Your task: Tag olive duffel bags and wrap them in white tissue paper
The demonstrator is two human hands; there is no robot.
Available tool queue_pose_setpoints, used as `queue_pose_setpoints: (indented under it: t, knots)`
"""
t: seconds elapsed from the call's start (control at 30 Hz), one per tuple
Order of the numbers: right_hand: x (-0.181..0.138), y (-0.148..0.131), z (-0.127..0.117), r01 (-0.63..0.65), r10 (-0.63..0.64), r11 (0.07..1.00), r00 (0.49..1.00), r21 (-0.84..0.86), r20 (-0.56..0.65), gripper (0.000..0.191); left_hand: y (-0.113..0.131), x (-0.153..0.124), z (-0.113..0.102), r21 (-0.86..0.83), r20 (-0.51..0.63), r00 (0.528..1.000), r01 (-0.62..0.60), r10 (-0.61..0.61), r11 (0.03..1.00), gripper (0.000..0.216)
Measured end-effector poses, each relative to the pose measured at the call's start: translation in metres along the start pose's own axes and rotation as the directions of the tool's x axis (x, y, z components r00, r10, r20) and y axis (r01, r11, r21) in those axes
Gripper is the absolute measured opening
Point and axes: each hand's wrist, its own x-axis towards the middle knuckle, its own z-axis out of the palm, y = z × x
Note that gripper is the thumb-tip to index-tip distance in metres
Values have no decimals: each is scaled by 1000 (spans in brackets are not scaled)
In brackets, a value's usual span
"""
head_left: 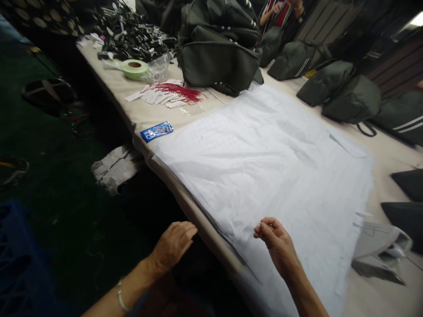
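Note:
A stack of white tissue paper sheets [264, 163] lies spread over the beige table [145, 114]. My right hand [276, 242] hovers over the near part of the sheets, fingers curled in a pinch; what they hold, if anything, is too small to make out. My left hand [173, 246] reaches toward the table's near edge beside the paper stack, fingers together and slightly bent, holding nothing visible. A bracelet sits on my left wrist.
Dark green bags [220, 53] stand at the back and along the right [353, 101]. White tags with red strings [172, 93], a green tape roll [135, 69], a blue packet [157, 131] and black straps [132, 31] lie on the table's far left. Another person's arm [274, 11] shows at the top.

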Motion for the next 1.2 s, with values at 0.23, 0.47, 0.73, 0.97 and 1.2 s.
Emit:
queue_pose_setpoints:
  t: [0.23, 0.47, 0.73, 0.97, 1.2]
  knots:
    - [-7, -25, 19, 90, -89, 996, 994, -3, 67, 32, 50, 90, 15, -225, 64, 932, -335, 357, 915, 38]
    - [17, -12, 20, 14, 31, 961, 987, -276, 160, 45, 55, 82, 33, -350, 169, 876, -376, 453, 858, 47]
    - [37, 26, 7, -20, 94, 773, 992, -634, 84, 25, 58, 82, 30, -348, 179, 883, -357, 435, 867, 50]
    - [44, 22, 18, -94, 140, 558, 990, -825, -19, 18, 60, 82, 29, -327, 113, 895, -377, 432, 866, 39]
    - [47, 14, 6, -87, 59, 335, 996, -938, -72, 39, 55, 30, 12, -468, 224, 965, 228, -135, 854, 21]
